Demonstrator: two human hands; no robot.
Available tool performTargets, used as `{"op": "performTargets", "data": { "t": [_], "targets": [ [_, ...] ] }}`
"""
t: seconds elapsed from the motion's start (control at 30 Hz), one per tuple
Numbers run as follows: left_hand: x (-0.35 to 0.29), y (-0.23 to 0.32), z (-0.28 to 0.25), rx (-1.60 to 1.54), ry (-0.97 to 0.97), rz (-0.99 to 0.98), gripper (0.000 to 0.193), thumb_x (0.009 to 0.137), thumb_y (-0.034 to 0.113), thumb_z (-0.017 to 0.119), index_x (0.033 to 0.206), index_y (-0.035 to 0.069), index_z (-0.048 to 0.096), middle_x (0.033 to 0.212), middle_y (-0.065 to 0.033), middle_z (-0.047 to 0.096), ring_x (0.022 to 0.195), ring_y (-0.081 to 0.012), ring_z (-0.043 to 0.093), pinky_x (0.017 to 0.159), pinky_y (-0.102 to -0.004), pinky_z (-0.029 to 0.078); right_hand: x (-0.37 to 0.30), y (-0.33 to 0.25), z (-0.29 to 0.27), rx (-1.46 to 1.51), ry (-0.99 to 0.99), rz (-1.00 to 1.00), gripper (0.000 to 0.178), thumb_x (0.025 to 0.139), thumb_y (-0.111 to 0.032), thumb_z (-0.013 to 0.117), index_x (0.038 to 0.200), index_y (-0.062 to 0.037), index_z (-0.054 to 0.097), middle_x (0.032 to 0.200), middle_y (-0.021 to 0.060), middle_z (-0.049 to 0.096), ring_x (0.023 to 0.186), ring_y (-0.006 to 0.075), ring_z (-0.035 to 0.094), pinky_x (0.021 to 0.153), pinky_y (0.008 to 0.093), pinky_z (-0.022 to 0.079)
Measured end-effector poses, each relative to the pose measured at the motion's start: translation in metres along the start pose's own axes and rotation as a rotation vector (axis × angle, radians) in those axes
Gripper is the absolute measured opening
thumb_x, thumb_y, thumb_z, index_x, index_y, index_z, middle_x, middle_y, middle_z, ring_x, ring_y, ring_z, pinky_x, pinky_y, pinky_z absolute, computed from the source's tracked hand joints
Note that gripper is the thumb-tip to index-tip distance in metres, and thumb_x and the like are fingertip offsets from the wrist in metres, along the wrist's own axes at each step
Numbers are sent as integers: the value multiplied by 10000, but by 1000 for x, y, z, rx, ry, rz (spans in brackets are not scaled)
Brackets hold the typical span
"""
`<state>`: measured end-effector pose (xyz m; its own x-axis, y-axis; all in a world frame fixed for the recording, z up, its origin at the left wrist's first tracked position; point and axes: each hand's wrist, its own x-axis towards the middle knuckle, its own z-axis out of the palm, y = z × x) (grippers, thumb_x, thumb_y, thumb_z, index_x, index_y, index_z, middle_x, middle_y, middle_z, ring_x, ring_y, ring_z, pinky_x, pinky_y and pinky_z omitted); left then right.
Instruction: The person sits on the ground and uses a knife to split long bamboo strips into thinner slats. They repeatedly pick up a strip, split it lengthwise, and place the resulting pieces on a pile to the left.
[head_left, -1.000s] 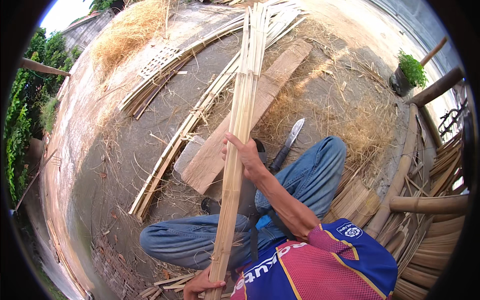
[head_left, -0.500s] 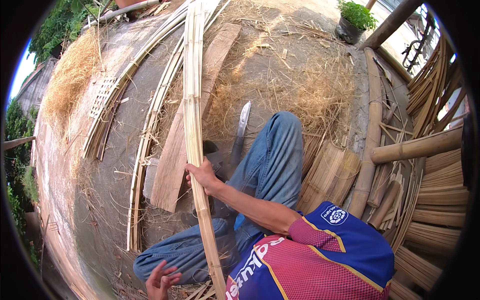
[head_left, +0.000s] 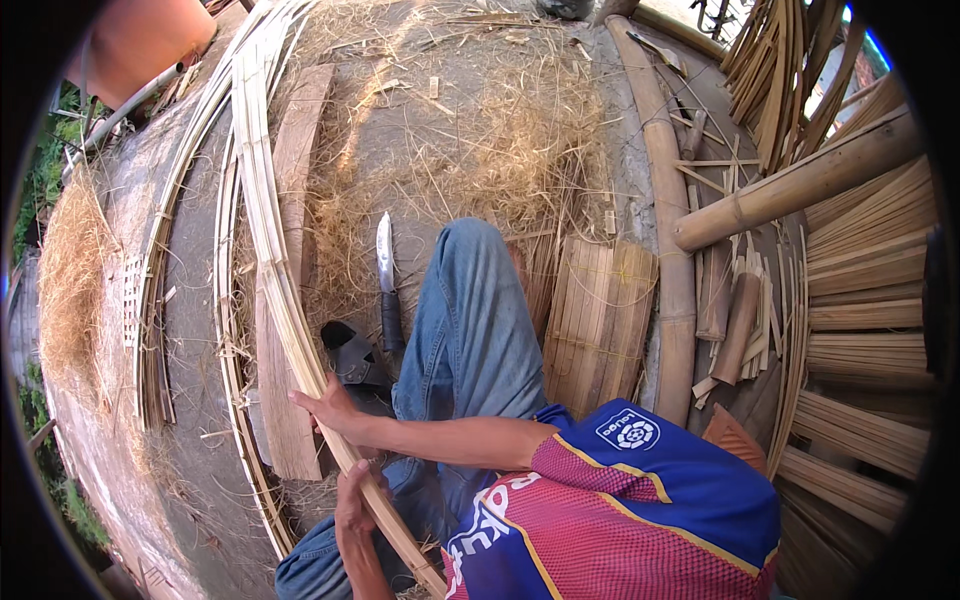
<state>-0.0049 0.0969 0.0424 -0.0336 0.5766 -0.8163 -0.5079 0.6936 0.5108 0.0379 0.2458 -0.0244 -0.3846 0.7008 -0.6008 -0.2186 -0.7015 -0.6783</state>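
Observation:
A long split bamboo strip bundle (head_left: pixel 262 190) slants across my lap, its lower end running beside my shirt and its far end splayed into several thin slats. My right hand (head_left: pixel 335 412) is closed round it above my folded leg. Lower down, my left hand (head_left: pixel 353 500) grips the same bamboo from its left side, close to the right hand. A knife (head_left: pixel 386 255) with a bright blade and dark handle lies on the ground left of my raised knee. Next to its handle sits a dark curved object (head_left: pixel 350 355) whose kind I cannot make out.
A wooden plank (head_left: pixel 290 445) lies under the bamboo, with more long strips (head_left: pixel 228 300) to its left. Shavings (head_left: pixel 530 130) cover the ground ahead. At right are a tied slat bundle (head_left: pixel 595 320), a bamboo pole (head_left: pixel 665 200) and stacked strips (head_left: pixel 865 350).
My left hand, open and apart from the bamboo before, is now closed on it. My right hand still holds it. The view has shifted, so the scene sits further left.

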Motion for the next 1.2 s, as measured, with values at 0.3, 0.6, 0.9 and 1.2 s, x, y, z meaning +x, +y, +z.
{"op": "performTargets", "data": {
  "t": [0.3, 0.6, 0.9, 1.2],
  "targets": [
    [-1, 1, 9, 23, -10, 105, 380, 890, 287, 715, 1105, 20, 550, 675, -13, 506, 528, -129, 533, 460, -270, 467, -90, -117, -153, -645, 95, -926, 205, 958, -182, 655, 1072, -13, 671, 1078, 141, 671, 1022, 283, 661, 915, 377, 514],
    [11, -6, 1, 65, -37, 162, 494, 871, 331, 724, 1154, -36, 554, 800, -114, 653, 908, -289, 697, 944, -417, 511, -190, -97, -440, -1722, 926, -303, 154, 873, -185, 736, 1004, -108, 710, 1127, 72, 583, 1174, 303, 521, 975, 530, 399],
    [6, -7, 2, 51, -62, 183, 493, 882, 344, 709, 1147, -44, 560, 808, -115, 658, 932, -311, 703, 969, -448, 503, -165, -205, -394, -351, 796, -894, 165, 995, -253, 662, 1049, -99, 639, 824, 28, 640, 623, 135, 585, 633, 320, 533],
    [5, -10, -1, 2, -106, 145, 408, 944, 336, 654, 1158, 7, 543, 762, -53, 590, 680, -187, 652, 718, -387, 601, -163, -238, -403, 180, 420, -835, 180, 1015, -260, 635, 1118, -113, 635, 908, 28, 650, 772, 103, 614, 732, 280, 530]
  ]
}}
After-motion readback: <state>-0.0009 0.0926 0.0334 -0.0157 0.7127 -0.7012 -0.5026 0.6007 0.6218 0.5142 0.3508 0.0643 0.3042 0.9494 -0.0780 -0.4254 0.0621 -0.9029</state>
